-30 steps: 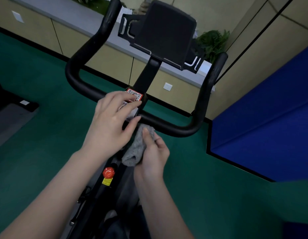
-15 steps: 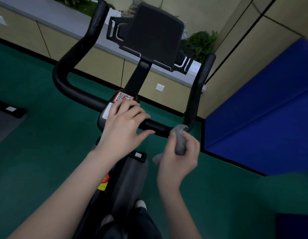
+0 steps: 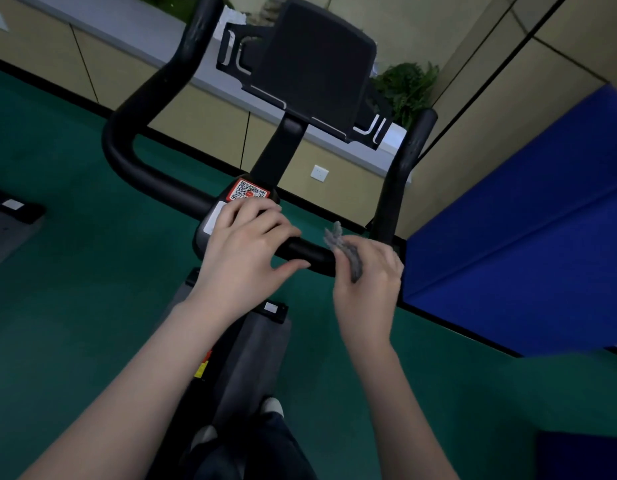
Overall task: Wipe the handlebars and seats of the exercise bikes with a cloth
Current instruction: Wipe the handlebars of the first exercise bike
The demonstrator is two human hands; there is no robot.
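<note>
A black exercise bike stands before me, its U-shaped handlebar (image 3: 154,174) rising at left and right. My left hand (image 3: 244,251) rests on the middle of the crossbar, just below a red QR-code sticker (image 3: 249,191), fingers relaxed over the bar. My right hand (image 3: 369,275) grips a crumpled grey cloth (image 3: 345,251) and holds it against the crossbar's right part, near the right upright (image 3: 400,174). A black console screen (image 3: 317,67) stands above the bar. The seat is not in view.
The bike frame (image 3: 255,355) runs down toward my legs over green floor (image 3: 75,278). A blue padded mat (image 3: 528,237) leans at the right. A beige cabinet wall with a grey ledge (image 3: 134,26) and plants (image 3: 407,88) lies behind. Another machine's base (image 3: 13,209) sits at far left.
My right hand has carried the cloth from the crossbar's middle out to its right end. My left hand stays on the centre of the bar.
</note>
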